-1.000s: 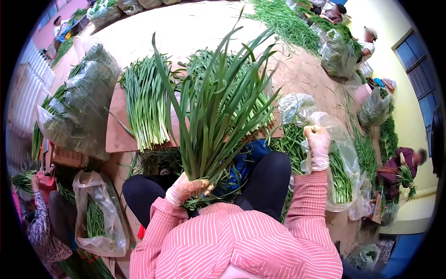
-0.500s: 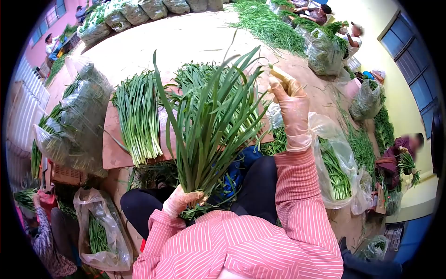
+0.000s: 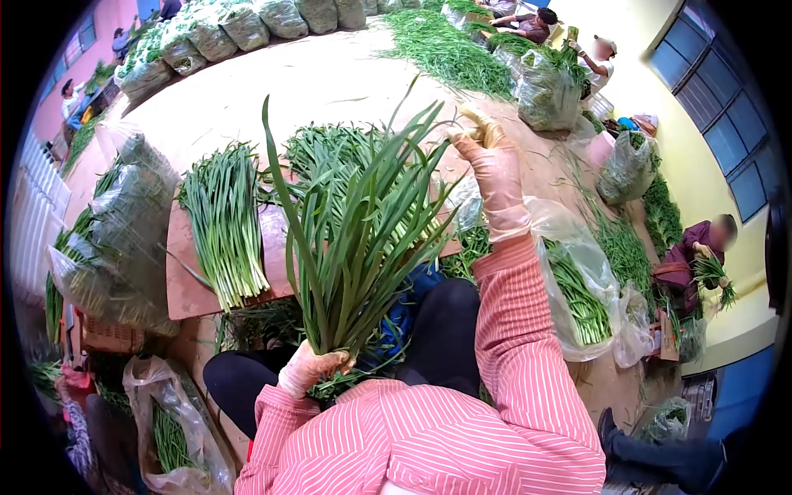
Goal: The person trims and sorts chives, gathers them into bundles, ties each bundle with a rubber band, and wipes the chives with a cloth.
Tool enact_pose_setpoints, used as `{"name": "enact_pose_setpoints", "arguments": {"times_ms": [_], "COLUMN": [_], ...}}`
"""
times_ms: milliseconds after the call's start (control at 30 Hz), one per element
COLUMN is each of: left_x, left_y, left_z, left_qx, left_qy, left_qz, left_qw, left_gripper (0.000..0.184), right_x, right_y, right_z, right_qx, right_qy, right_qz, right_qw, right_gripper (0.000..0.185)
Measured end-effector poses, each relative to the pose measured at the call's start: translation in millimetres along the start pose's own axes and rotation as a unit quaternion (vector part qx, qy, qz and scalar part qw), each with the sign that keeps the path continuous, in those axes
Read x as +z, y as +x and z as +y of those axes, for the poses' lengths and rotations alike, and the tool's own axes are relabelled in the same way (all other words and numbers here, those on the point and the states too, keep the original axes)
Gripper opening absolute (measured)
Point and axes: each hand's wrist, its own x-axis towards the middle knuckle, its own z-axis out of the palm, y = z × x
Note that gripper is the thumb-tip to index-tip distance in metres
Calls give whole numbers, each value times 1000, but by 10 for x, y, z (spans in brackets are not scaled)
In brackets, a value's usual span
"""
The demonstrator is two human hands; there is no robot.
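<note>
Gloved and closed, my left hand grips the base of an upright bunch of long green leafy stalks above my lap. My right hand, also gloved, is raised at the right of the bunch with its fingers bent together near the leaf tips; whether a leaf is pinched there is too small to tell. Behind the bunch, a board bears a neat pile of stalks on its left and a second pile further right.
Right of my knees lies an open plastic bag of stalks. Another bag sits at lower left, below a large full bag. A person works at the right, others at the back. Filled bags line the far edge.
My right hand has gone from low at the right, in a fist, up to the leaf tips. My left hand keeps its hold. The view has shifted, and surroundings sit further left.
</note>
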Motion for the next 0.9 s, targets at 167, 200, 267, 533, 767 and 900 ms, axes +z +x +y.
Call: {"name": "enact_pose_setpoints", "arguments": {"times_ms": [167,200,267,533,767,900], "left_x": [-59,-85,-55,-55,-131,-211], "left_y": [55,64,35,78,147,151], "left_z": [-158,-189,-200,-162,-236,-280], "left_qx": [16,12,6,30,40,34], "left_qy": [0,-9,-23,-130,-179,-254], "left_qz": [-5,-9,-7,136,142,95], "left_qw": [1000,1000,1000,982,973,962], "left_gripper": [48,51,54,32,29,20], "right_x": [-39,-37,-17,-245,-227,-165], "right_y": [69,59,27,-643,-1142,-1244], "right_z": [-21,-36,-1,-718,-843,-1074], "right_qx": [100,137,119,-94,-98,-91], "right_qy": [132,131,155,49,349,465], "right_qz": [-93,-97,-90,5,-98,-341], "right_qw": [982,977,977,994,927,812], "right_gripper": [27,22,15,14,18,37]}}
